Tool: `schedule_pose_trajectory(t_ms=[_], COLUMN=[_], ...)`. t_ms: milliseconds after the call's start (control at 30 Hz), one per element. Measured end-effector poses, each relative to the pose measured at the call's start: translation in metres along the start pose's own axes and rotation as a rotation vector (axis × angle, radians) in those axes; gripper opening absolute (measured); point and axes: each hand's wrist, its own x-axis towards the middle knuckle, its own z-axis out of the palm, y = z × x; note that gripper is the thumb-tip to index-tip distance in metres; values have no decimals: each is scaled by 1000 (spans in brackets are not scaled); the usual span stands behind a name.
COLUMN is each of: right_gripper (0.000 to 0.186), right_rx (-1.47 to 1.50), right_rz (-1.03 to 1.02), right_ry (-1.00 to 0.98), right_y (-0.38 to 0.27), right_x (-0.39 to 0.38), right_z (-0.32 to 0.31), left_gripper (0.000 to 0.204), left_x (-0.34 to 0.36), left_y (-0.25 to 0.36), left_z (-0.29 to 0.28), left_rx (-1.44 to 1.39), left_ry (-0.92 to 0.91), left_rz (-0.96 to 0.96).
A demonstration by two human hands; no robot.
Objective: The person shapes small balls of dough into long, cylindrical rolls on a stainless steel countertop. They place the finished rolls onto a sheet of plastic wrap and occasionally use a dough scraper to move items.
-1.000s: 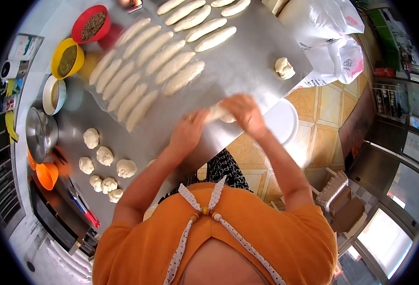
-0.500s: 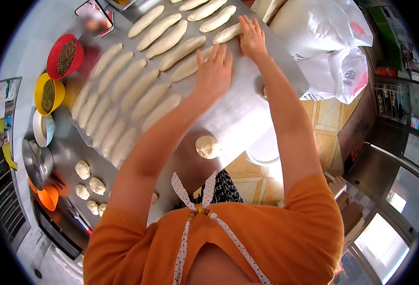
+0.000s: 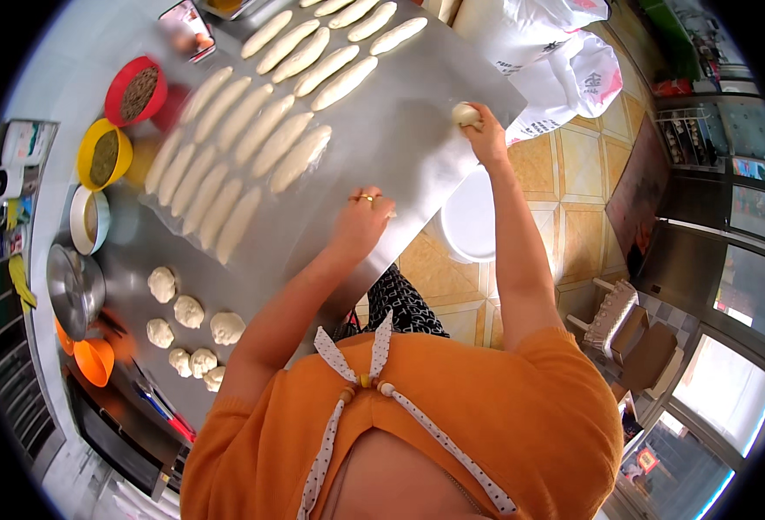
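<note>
Near the table's right edge, my right hand (image 3: 487,139) has its fingers closed around a round dough ball (image 3: 465,114). My left hand (image 3: 361,229), with a ring on one finger, is curled down on the steel table (image 3: 404,121) near its front edge. It covers a dough ball almost fully; only a pale bit shows beside the fingers. Ahead of it lie several long, spindle-shaped dough pieces (image 3: 345,84) in rows. More long dough pieces (image 3: 211,201) lie to the left, under what looks like clear plastic film.
Several dough balls (image 3: 189,312) sit at the near left. Along the left stand a red bowl (image 3: 159,94), a yellow bowl (image 3: 126,161), a white bowl (image 3: 75,227) and a metal bowl (image 3: 63,303). A phone (image 3: 198,35) leans at the back. Right, below the table, are a white bucket (image 3: 469,221) and white sacks (image 3: 564,82).
Both hands have left the long dough pieces and come back nearer. My right hand has taken hold of a dough ball at the right edge; my left has closed over another near the front.
</note>
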Motion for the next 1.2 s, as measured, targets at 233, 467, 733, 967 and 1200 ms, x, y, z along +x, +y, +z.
schedule_pose_trajectory(t_ms=[233,467,733,967,1200], right_gripper=[30,54,19,14,24], right_rx=[-410,-238,-497,-586,-254], right_rz=[-848,-666,-277,-550,-30], right_ry=[-592,-620,77,1,-310], right_y=[-62,-46,-30,-41,-67], right_x=[-217,-252,-267,-178,-243], right_z=[94,124,208,209,191], left_gripper=[27,46,47,45,36], left_x=[-151,-204,-152,-102,-120], left_y=[-43,-104,-20,-33,-28], left_z=[-153,-149,-18,-15,-17], left_rx=[275,720,-288,-225,-604], left_ry=[409,344,14,-46,-303], left_rz=[-374,-525,-380,-480,-802])
